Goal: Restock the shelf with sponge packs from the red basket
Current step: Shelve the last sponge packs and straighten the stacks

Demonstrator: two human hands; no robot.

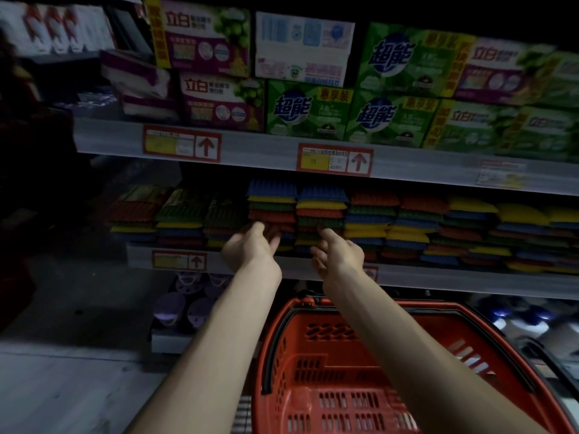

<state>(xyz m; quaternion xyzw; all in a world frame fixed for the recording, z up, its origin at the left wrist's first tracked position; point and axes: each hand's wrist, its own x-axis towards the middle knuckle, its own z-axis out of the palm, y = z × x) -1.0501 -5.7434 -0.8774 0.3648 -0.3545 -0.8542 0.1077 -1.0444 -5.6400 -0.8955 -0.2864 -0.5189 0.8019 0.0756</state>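
On the middle shelf (438, 278), the sponge packs (319, 211) lie flat in side-by-side stacks, broad faces up and one edge of each facing the aisle; whether their long axis runs back into the shelf or along it cannot be told. Each stack shows soft, ribbed, cushion-like layers in blue, yellow, green and red. The left hand (250, 250) reaches forward with relaxed, fairly straight fingers, tips at a red layer in one stack, gripping nothing; motion blur hides whether they touch. The right hand (340, 255) stretches its forefinger toward the next stack, the other fingers loosely curled, also holding nothing. Below both forearms sits the red basket (313, 364), hard plastic with slotted walls and floor and a black handle folded along its rim; no packs show in its visible part. Above, glossy green and purple detergent boxes (307, 111) fill the upper shelf, with red-framed price tags (335, 161) on its grey rail.
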